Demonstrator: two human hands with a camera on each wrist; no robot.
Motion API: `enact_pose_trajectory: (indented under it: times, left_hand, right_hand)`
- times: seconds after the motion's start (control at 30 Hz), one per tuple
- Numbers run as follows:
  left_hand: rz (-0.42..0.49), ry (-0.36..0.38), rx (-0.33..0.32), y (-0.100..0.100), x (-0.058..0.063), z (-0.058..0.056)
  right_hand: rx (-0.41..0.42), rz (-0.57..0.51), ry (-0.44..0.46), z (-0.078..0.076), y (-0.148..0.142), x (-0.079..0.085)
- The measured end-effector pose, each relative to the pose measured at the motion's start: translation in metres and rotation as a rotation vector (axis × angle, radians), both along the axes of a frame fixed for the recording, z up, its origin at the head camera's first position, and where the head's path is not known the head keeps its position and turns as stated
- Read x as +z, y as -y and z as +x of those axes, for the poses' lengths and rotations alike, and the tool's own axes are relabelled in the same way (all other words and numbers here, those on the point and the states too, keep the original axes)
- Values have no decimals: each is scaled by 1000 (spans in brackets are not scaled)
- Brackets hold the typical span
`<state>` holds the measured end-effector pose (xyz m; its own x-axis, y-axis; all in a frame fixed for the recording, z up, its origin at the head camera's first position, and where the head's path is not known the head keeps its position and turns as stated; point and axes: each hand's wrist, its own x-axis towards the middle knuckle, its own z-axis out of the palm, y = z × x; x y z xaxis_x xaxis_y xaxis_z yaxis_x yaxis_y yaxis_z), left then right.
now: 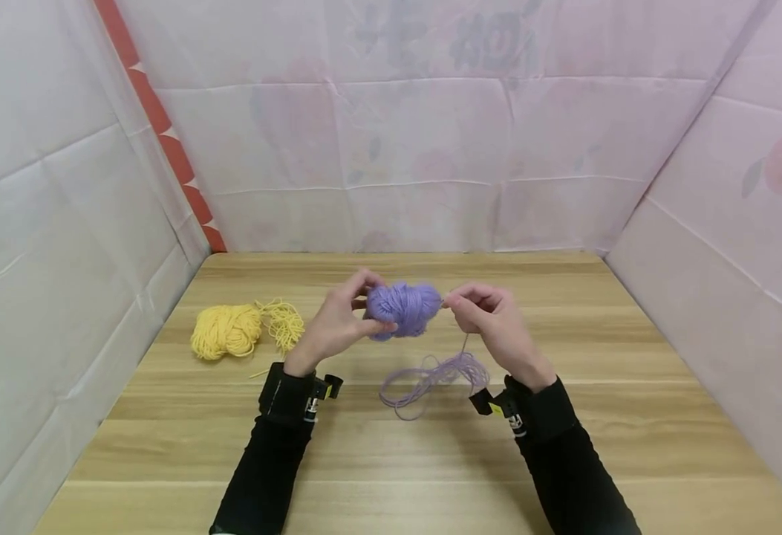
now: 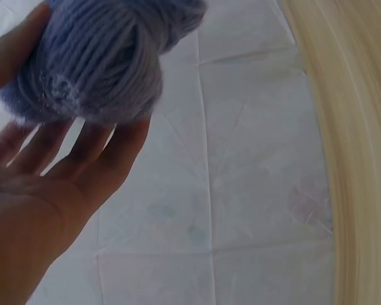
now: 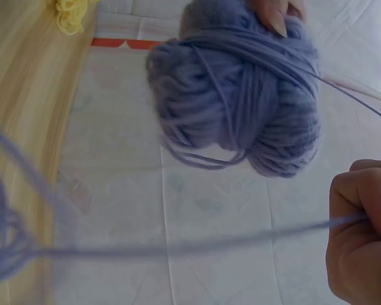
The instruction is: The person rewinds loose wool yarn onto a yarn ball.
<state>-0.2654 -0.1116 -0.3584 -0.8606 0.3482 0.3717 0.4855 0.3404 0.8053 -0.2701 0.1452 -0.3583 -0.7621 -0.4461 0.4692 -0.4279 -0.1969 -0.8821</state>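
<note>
two black sleeves (image 1: 257, 475) reach in from the near side of the purple ball (image 1: 404, 306), a small wrist camera (image 1: 327, 386) strapped to each. between the sleeves, on the near side of the ball, a loose coil (image 1: 454, 371) of purple yarn lies on the table; set there, it probably feeds without being lifted. a strand (image 1: 465, 343) rises from it to the right hand (image 1: 494, 319), just right of the ball, whose thumb and forefinger pinch the yarn narrowly. the right wrist view also shows yarn stretched straight from ball to hand, so the pinch seems meant to keep it taut.

the left hand (image 1: 333, 323) holds the ball from its left side, thumb on the near face, fingers spread behind and under, likely leaving the right end free for the yarn. the ball itself is held up off the table.

well left of the ball, past the left hand, a yellow ball (image 1: 226, 332) rests on the table with a loose yellow bundle (image 1: 284, 325) beside it, perhaps put there to stay out of the way.

the table (image 1: 391, 475) has pale wood grain and runs beneath the ball. beyond the ball hangs creased, faintly printed white cloth (image 1: 397, 134), which also walls both sides; a red strip (image 1: 150, 104) marks the corner behind and left of the ball.
</note>
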Motion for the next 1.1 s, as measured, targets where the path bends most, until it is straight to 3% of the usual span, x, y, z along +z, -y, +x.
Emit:
enact_pose_trajectory:
  times: [0.03, 0.13, 0.23, 0.27, 0.6, 0.87, 1.1]
  left_hand:
    - [-15, 6, -26, 0, 0, 0]
    - [-41, 19, -104, 0, 0, 1]
    - [-50, 46, -175, 1, 0, 2]
    - [-50, 52, -198, 1, 0, 2]
    - [22, 85, -377, 3, 9, 13]
    - [194, 67, -354, 7, 13, 17]
    - [323, 97, -257, 8, 16, 20]
  right_hand:
    - [56, -54, -12, -15, -6, -16]
    - [102, -134, -27, -19, -8, -18]
    - [95, -157, -25, -19, -8, -16]
    - [51, -137, -11, -6, -2, 0]
    - [-72, -37, 74, -3, 12, 1]
    - [-103, 66, 179, -6, 25, -9]
    - [-55, 78, 90, -7, 32, -17]
